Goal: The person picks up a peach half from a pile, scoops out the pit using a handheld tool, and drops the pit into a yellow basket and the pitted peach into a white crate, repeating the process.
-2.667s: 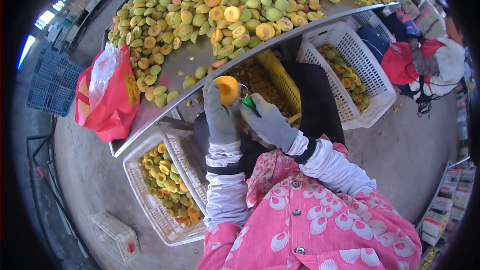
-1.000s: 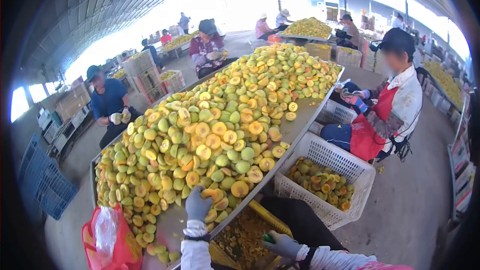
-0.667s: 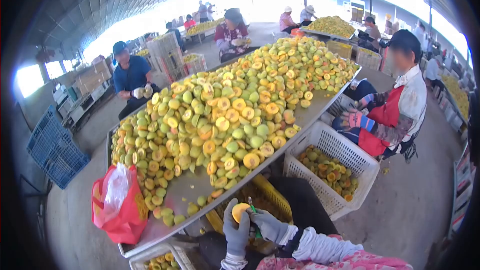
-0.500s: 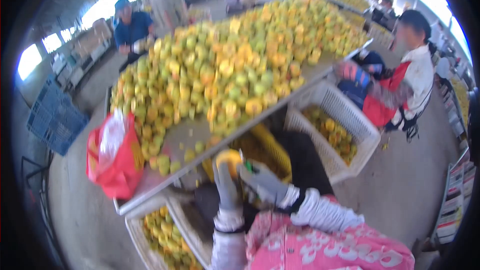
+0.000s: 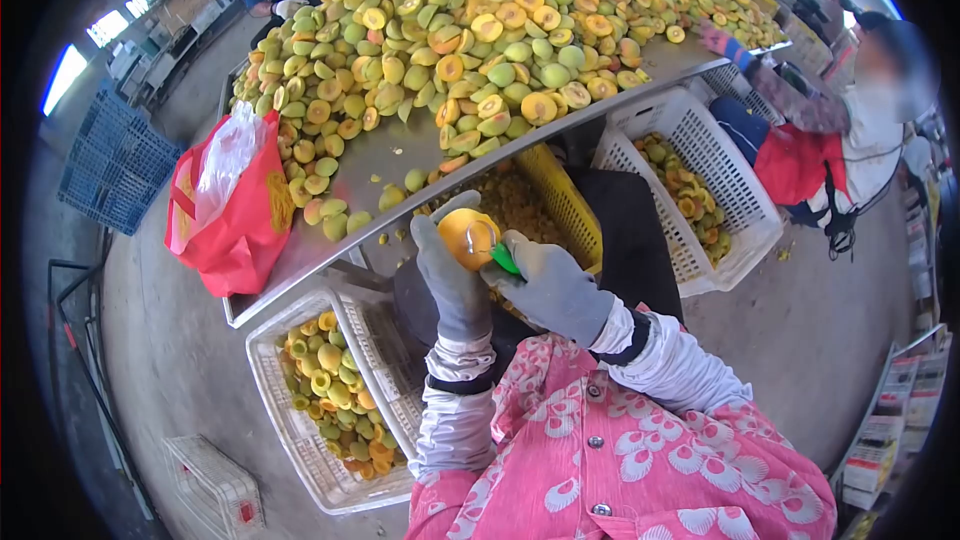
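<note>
My left hand (image 5: 452, 275), in a grey glove, is closed around a peach half (image 5: 468, 238) whose orange cut face points up. My right hand (image 5: 556, 285), gloved the same way, grips a pitting tool with a green handle (image 5: 505, 259). The tool's thin metal loop rests at the middle of the cut face. Both hands are close together over my lap, just in front of the metal table edge. Below and behind them is a yellow crate (image 5: 560, 202) with small brownish pieces inside.
Halved peaches (image 5: 440, 50) are heaped on the metal table (image 5: 385, 155). A red bag (image 5: 235, 205) stands at its left corner. White crates (image 5: 345, 315) of peach halves sit left and right of me. A co-worker (image 5: 850, 130) sits at the right, another person at the far left.
The view has tilted down, so the table and crates sit differently in the frame. My hands stay together, with the metal loop now showing plainly on the peach half's cut face.
</note>
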`<state>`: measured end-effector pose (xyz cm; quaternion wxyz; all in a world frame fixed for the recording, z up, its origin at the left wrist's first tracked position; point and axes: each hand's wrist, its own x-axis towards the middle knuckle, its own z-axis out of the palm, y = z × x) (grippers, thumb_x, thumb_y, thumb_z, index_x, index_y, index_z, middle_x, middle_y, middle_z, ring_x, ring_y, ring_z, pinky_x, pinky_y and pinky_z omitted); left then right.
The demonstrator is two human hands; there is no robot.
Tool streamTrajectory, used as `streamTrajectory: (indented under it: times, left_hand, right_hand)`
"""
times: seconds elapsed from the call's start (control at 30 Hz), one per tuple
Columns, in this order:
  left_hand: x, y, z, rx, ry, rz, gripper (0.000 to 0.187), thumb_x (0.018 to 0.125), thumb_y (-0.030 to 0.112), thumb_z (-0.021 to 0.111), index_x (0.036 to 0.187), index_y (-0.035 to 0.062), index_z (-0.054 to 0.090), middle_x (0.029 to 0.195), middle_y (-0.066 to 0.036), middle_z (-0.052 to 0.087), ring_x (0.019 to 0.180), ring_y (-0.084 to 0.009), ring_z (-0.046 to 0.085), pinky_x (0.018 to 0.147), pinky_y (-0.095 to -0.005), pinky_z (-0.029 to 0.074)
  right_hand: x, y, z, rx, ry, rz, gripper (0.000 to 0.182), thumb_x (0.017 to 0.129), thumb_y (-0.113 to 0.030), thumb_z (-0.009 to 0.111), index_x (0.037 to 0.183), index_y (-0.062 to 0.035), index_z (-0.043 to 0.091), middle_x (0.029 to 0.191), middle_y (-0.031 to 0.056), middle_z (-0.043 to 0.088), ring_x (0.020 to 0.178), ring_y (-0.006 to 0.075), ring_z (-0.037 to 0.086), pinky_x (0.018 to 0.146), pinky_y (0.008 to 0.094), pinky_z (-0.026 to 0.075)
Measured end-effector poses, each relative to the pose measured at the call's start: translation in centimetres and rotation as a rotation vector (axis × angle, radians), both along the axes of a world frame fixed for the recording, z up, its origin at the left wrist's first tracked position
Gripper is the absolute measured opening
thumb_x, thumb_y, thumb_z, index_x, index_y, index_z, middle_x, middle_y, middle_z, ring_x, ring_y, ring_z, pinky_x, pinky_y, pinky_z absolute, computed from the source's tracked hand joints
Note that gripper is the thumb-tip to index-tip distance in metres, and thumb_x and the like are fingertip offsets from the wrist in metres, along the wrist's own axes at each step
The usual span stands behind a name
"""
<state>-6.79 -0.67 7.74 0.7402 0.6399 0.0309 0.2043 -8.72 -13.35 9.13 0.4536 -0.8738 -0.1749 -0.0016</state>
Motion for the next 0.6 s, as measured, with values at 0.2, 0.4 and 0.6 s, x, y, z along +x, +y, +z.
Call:
streamTrajectory:
  times: [0.2,0.4,0.6]
  left_hand:
    - [-0.4,-0.9,0.9,-0.229,0.042,-0.014,0.05,0.107,0.04,0.034,0.116,-0.0027,0.059,0.097,-0.008,0.063,0.083,-0.0142,0.059,0.076,-0.0274,0.05]
    - [-0.3,-1.0,1.3,-0.357,0.134,0.034,0.051,0.106,0.039,0.041,0.102,-0.0048,0.066,0.086,-0.005,0.062,0.075,-0.0107,0.056,0.069,-0.025,0.046]
    - [-0.2,-0.5,0.6,-0.271,0.168,0.037,0.049,0.105,0.037,0.044,0.094,-0.0036,0.068,0.077,-0.002,0.061,0.067,-0.0079,0.053,0.06,-0.0221,0.043]
  right_hand:
    - [-0.3,0.9,0.1,-0.04,0.083,-0.058,0.033,0.092,-0.029,0.063,0.109,-0.0018,0.055,0.08,0.0269,0.065,0.08,0.0457,0.064,0.067,0.0513,0.05]
    - [0.1,1.0,-1.1,0.057,0.081,0.04,0.029,0.094,-0.029,0.059,0.1,-0.0012,0.055,0.07,0.0201,0.064,0.065,0.0409,0.066,0.056,0.0467,0.051]
    - [1.0,0.0,3.1,0.257,0.981,0.202,0.029,0.098,-0.033,0.051,0.09,-0.0051,0.055,0.061,-0.0044,0.048,0.045,0.0075,0.049,0.04,0.0272,0.039]
